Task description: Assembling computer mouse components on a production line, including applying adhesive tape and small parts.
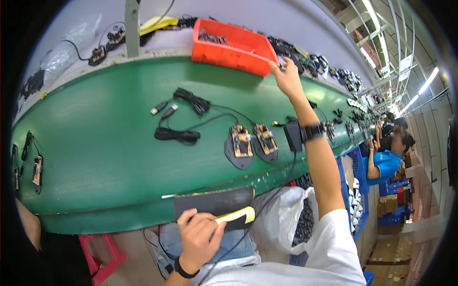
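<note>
My left hand is closed on a curled yellow strip, low at the table's front edge. Just behind the strip lies a flat black sheet. At the far side, my right hand reaches to the right end of a red bin, fingers apart and apparently empty; whether it touches the rim I cannot tell. Small dark parts lie inside the bin. Between my hands, two circuit boards on dark rounded bases rest on the green table, with coiled black USB cables beside them.
More cabled boards lie at the far left and along the right of the green table. A white sack of black parts and a blue crate stand below. A co-worker in blue is at the right.
</note>
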Tool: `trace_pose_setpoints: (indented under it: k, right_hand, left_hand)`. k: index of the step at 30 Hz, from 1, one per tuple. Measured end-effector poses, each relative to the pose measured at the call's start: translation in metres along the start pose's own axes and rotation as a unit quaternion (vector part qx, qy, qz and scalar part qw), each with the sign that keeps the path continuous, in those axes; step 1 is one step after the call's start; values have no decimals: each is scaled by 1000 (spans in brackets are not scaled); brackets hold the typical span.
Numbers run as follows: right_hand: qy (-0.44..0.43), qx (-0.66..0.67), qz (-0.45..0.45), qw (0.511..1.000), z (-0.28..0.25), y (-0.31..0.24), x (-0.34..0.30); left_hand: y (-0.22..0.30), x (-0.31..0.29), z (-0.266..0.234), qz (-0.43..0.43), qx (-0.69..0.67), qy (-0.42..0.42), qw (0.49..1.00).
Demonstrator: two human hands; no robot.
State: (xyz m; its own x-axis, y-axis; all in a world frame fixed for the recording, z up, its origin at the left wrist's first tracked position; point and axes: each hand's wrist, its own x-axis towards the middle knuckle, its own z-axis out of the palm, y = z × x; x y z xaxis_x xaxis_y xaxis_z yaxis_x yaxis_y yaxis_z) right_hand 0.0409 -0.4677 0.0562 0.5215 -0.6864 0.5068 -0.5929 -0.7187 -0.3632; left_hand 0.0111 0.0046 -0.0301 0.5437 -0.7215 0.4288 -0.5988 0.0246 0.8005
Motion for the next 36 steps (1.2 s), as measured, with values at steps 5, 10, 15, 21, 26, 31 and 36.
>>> trace_pose_setpoints:
  k: [5, 10, 15, 21, 26, 31, 36]
  right_hand:
    - [-189, 286, 353, 870, 38, 38, 76]
    - [-158, 359, 301, 869, 29, 25, 70]
    - [-92, 306, 260, 911, -68, 19, 10]
    - [-43, 405, 266, 874, -248, 82, -148]
    - [50, 288, 353, 889, -370, 55, -306]
    - [128, 181, 479, 849, -452, 44, -464]
    - [145, 20, 503, 852, -442, 44, -518]
  left_hand:
    - [-1, 2, 7, 25, 27, 9, 999]
    - [-4, 1, 8, 25, 36, 29, 999]
    - [-4, -8, 2, 38, 43, 21, 998]
    - [-8, -4, 5, 32, 38, 8, 999]
    - [4, 10, -2, 24, 61, -11, 998]
    - [9, 15, 13, 32, 65, -29, 997]
    - [0, 6, 9, 37, 104, -38, 993]
